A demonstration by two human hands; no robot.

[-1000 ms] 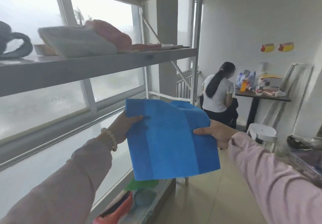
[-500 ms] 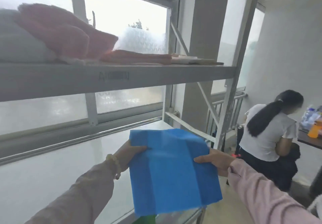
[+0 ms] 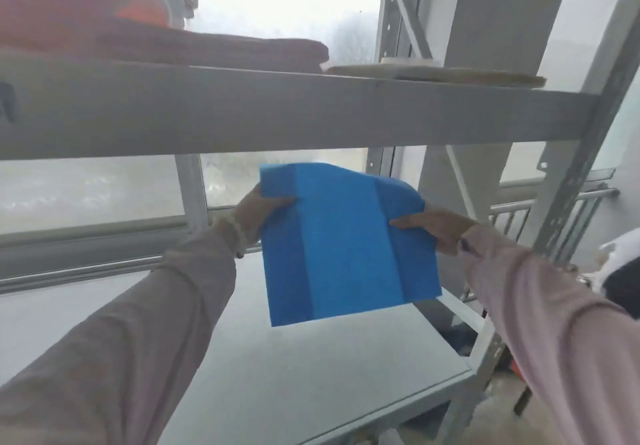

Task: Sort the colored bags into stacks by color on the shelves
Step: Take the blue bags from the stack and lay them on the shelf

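A flat, folded blue bag (image 3: 343, 243) hangs in the air above the grey lower shelf (image 3: 311, 375). My left hand (image 3: 258, 212) pinches its upper left edge, thumb on the front. On the right edge, my right hand (image 3: 436, 226) grips the bag the same way. On the upper shelf (image 3: 311, 115), a stack of red bags (image 3: 207, 46) lies to the left, and a flat beige pile (image 3: 433, 75) lies to its right. The bag's top edge is just under that upper shelf's beam.
Metal shelf uprights (image 3: 571, 167) stand at the right. Frosted windows (image 3: 86, 188) fill the wall behind the shelves. A railing (image 3: 554, 205) shows beyond the rack. A person's dark hair and white top (image 3: 620, 271) show at the right edge.
The view has swung left and closer to the rack, so the lower shelf surface now fills the bottom. Both hands still hold the blue bag, now out over that shelf.
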